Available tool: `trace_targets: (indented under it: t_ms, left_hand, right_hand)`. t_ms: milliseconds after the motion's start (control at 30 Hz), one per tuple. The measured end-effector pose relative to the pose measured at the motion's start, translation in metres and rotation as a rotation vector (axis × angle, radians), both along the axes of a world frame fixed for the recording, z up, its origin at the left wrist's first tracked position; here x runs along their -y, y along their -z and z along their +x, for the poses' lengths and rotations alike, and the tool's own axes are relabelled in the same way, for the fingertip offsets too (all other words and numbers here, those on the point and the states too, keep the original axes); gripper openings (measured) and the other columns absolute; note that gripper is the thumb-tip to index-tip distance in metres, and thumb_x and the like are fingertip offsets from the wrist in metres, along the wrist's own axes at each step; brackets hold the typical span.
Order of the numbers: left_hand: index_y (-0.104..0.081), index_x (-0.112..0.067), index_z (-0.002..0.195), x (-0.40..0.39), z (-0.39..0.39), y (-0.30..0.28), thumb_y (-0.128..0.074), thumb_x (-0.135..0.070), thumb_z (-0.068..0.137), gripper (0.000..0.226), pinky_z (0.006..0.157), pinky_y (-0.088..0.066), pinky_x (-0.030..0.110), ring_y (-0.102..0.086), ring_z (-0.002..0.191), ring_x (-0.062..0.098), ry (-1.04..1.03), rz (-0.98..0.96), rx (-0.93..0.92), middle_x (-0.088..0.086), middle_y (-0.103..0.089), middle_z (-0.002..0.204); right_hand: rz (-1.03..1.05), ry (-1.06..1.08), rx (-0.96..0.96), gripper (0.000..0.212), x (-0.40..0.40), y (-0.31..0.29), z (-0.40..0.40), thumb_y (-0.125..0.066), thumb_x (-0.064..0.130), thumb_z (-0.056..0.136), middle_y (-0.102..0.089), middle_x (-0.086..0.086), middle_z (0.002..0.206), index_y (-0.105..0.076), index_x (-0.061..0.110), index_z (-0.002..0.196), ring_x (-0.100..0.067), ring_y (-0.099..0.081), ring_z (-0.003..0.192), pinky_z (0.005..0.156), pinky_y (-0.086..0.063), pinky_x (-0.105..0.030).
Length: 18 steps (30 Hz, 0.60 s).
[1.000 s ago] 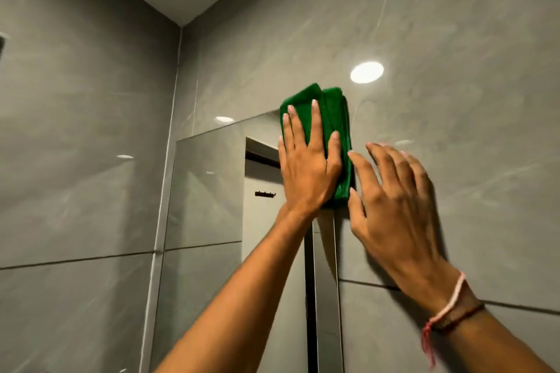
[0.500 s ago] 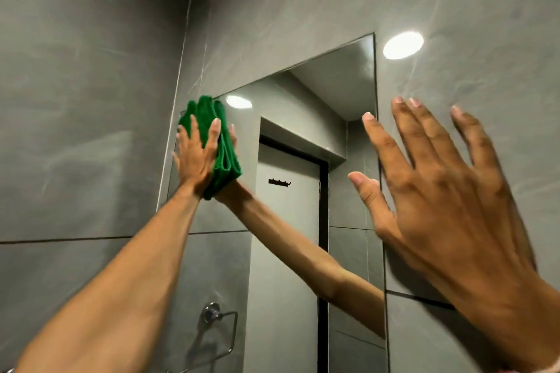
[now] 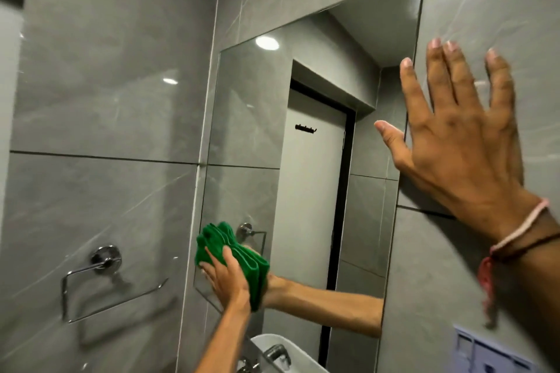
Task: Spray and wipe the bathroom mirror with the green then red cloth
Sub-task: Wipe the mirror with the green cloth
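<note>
The frameless bathroom mirror point(image 3: 309, 142) hangs on the grey tiled wall and reflects a door and my arm. My left hand point(image 3: 225, 277) presses a folded green cloth point(image 3: 239, 254) flat against the mirror's lower left corner. My right hand point(image 3: 460, 142) rests spread open on the tile just right of the mirror's edge, thumb over the glass, holding nothing. A pink and brown thread band sits on that wrist. No red cloth or spray bottle is in view.
A chrome towel ring point(image 3: 103, 278) is fixed to the left wall below the mirror's height. A white basin point(image 3: 291, 354) with a chrome tap point(image 3: 277, 353) sits under the mirror. A pale blue switch plate point(image 3: 485, 351) is at the lower right.
My left hand has dragged the green cloth from the mirror's top right to its top left, then down to the lower left corner. My right hand stayed planted on the wall.
</note>
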<state>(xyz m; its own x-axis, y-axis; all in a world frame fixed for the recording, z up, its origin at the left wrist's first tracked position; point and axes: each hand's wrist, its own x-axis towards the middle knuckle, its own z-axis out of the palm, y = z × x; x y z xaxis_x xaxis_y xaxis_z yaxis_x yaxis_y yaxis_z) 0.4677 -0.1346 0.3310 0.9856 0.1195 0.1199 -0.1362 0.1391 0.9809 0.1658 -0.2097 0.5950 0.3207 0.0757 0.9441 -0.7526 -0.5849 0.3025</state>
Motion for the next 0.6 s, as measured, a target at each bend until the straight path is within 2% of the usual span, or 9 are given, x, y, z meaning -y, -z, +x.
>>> trace_targets:
  t_ms: [100, 200, 333, 433, 533, 600]
  left_hand:
    - [-0.011, -0.029, 0.16, 0.009, -0.062, -0.015, -0.03, -0.045, 0.105, 0.06, 0.127, -0.013, 0.054, -0.005, 0.158, 0.033, 0.03, -0.07, -0.042, 0.017, -0.002, 0.17]
    - [-0.009, -0.038, 0.159, 0.02, -0.101, -0.079, -0.035, -0.045, 0.104, 0.061, 0.128, -0.009, 0.051, -0.001, 0.158, 0.031, 0.041, -0.132, 0.129, 0.015, 0.0, 0.171]
    - [0.001, -0.044, 0.157, 0.035, -0.149, -0.222, -0.031, -0.053, 0.102, 0.065, 0.126, -0.011, 0.059, 0.002, 0.158, 0.034, 0.038, -0.055, 0.641, 0.014, 0.005, 0.171]
    - [-0.01, -0.042, 0.158, 0.044, -0.179, -0.31, -0.032, -0.05, 0.102, 0.061, 0.126, -0.011, 0.061, 0.004, 0.157, 0.036, 0.013, 0.134, 1.138, 0.016, 0.009, 0.17]
    - [-0.027, -0.034, 0.156, 0.049, -0.179, -0.341, -0.036, -0.047, 0.101, 0.058, 0.126, -0.012, 0.06, 0.001, 0.158, 0.034, -0.034, 0.294, 1.561, 0.017, 0.0, 0.171]
    - [-0.034, -0.03, 0.154, 0.046, -0.159, -0.339, -0.038, -0.045, 0.101, 0.056, 0.126, -0.014, 0.058, -0.005, 0.158, 0.032, -0.034, 0.301, 1.681, 0.017, -0.009, 0.17]
  right_hand:
    - [0.004, 0.06, -0.071, 0.087, -0.002, -0.004, -0.011, -0.023, 0.065, 0.099, -0.016, -0.023, 0.176, -0.02, 0.012, 0.168, -0.036, -0.017, 0.165, 0.131, -0.012, -0.064]
    - [-0.04, 0.121, -0.097, 0.089, 0.007, -0.01, -0.033, -0.022, 0.07, 0.097, -0.02, -0.019, 0.176, -0.024, 0.017, 0.168, -0.034, -0.021, 0.164, 0.13, -0.013, -0.065]
    - [-0.08, 0.17, -0.112, 0.086, 0.021, -0.015, -0.061, -0.023, 0.074, 0.097, -0.018, -0.019, 0.176, -0.023, 0.025, 0.168, -0.035, -0.02, 0.164, 0.128, -0.014, -0.067]
    - [-0.083, 0.185, -0.115, 0.085, 0.022, -0.013, -0.061, -0.022, 0.073, 0.097, -0.014, -0.018, 0.177, -0.02, 0.027, 0.168, -0.035, -0.016, 0.165, 0.129, -0.012, -0.068]
    - [-0.084, 0.147, -0.057, 0.085, 0.025, -0.011, -0.051, -0.027, 0.07, 0.096, -0.019, -0.023, 0.175, -0.027, 0.023, 0.167, -0.037, -0.019, 0.164, 0.128, -0.013, -0.069]
    - [-0.111, 0.141, -0.015, 0.083, 0.028, -0.009, -0.038, -0.028, 0.068, 0.096, -0.021, -0.026, 0.174, -0.029, 0.023, 0.166, -0.039, -0.022, 0.163, 0.128, -0.012, -0.069]
